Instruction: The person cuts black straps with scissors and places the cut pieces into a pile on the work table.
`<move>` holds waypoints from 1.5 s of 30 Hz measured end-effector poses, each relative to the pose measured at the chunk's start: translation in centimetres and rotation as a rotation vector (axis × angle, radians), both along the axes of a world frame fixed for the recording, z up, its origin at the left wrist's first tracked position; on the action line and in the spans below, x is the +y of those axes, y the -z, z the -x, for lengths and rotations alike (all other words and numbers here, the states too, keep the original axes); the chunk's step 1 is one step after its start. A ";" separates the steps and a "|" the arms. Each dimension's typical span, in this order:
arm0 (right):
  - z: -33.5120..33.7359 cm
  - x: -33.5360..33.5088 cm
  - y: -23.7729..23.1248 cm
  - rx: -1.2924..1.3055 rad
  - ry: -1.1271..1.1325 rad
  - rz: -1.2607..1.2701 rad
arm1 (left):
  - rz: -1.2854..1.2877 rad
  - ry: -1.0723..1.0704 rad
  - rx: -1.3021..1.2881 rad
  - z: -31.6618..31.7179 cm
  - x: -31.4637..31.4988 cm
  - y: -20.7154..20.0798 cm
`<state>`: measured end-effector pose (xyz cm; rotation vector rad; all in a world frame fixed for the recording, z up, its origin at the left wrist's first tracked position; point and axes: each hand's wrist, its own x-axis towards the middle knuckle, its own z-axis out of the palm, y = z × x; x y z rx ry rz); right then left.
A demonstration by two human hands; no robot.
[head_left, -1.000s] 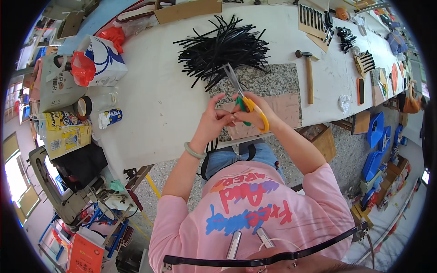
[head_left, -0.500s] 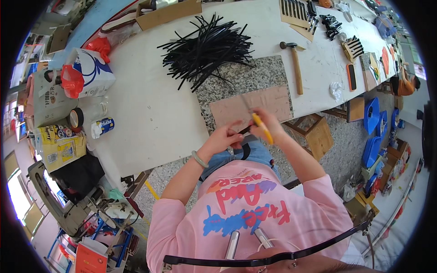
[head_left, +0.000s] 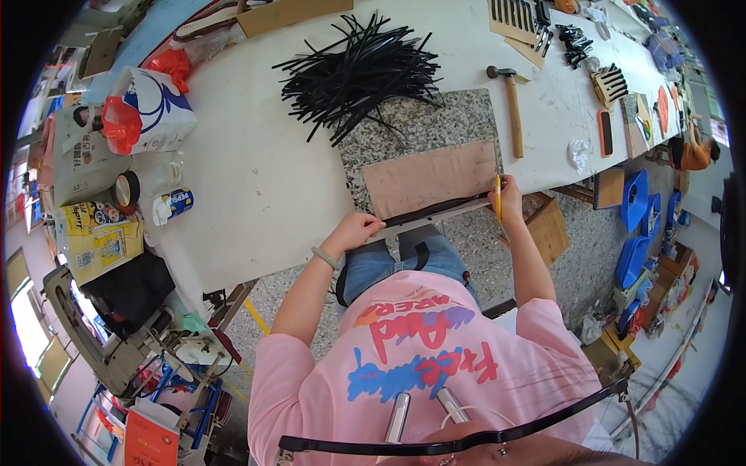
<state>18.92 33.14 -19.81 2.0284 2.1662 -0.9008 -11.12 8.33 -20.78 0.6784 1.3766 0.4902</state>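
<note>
- Black strip [head_left: 437, 209] stretches between the 2 hands along the near edge of a pinkish sheet [head_left: 431, 177]; whether it touches the sheet, I cannot tell.
- Left hand [head_left: 357, 231]: thumb and fingers pinched together on the strip's left end.
- Loose pile of black strips [head_left: 361, 78] overlaps the far part of the granite slab [head_left: 423, 124] under the sheet.
- Right hand [head_left: 509, 199]: closed around yellow-handled scissors [head_left: 498, 203], apparently gripping the strip's right end too.
- Step in hand looks like holding 1 strip out lengthwise; the next move likely calls for steady pinches at both ends, blades clear.
</note>
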 end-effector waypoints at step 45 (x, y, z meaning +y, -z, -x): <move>26.0 -4.8 -8.2 0.576 -0.410 0.480 | -0.343 -1.000 -0.225 10.5 8.9 -5.2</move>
